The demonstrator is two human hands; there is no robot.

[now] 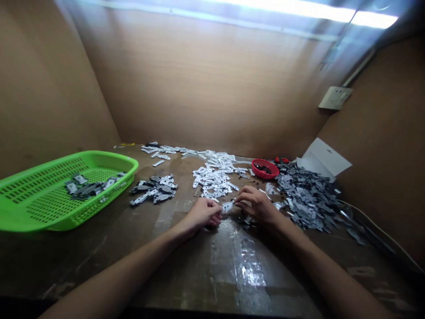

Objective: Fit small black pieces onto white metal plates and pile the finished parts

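My left hand (206, 213) is closed, thumb and forefinger pinching one end of a small flat white plastic piece (227, 207) just above the table. At the other end of that piece, the bent fingers of my right hand (255, 204) come together; whether they grip it or a tiny part there is too small to tell. Beneath my right hand lie a few dark small parts (247, 220), partly covered. Just beyond both hands spreads a pile of white plastic pieces (214, 179).
A green basket (96, 159) with grey-and-white pieces stands left, beside a pile of similar pieces (156, 189). A red bowl (271, 173) of small black parts sits back right, near a big heap of grey pieces (308, 195) and a white card (327, 155). Wooden panels (212, 88) enclose the table.
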